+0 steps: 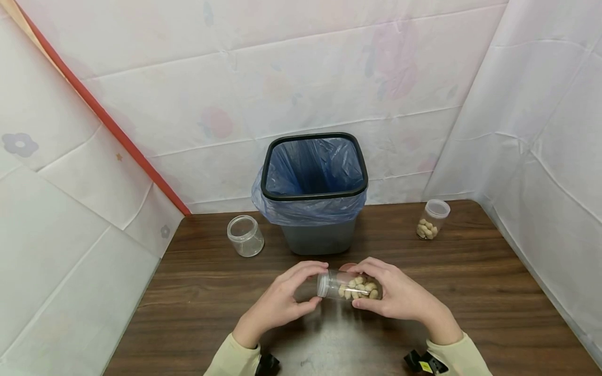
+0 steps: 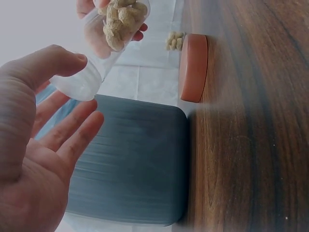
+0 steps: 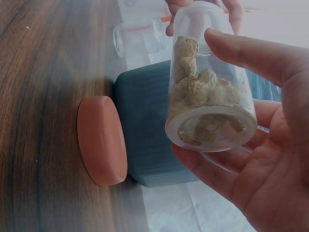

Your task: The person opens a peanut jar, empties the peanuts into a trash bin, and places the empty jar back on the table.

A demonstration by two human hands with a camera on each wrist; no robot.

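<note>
A clear plastic jar of unshelled peanuts [image 1: 357, 288] lies sideways in the air between both hands, its translucent lid [image 1: 323, 284] toward the left. My right hand [image 1: 400, 292] grips the jar near its base, thumb on one side and fingers on the other. At the opposite end, the thumb and fingers of my left hand [image 1: 287, 295] pinch around the lid. In the right wrist view the peanuts [image 3: 200, 87] are heaped toward the jar's bottom. Just beyond the jar, a flat salmon-pink round piece [image 3: 101, 140] sits on the table, mostly hidden in the head view.
A grey bin [image 1: 320, 237] lined with a blue bag stands behind the hands. Left of it is a clear empty jar [image 1: 246, 237]. Another lidded jar with peanuts [image 1: 431, 219] stands at the back right of the wooden table [image 1: 494, 292]. White printed sheets hang around.
</note>
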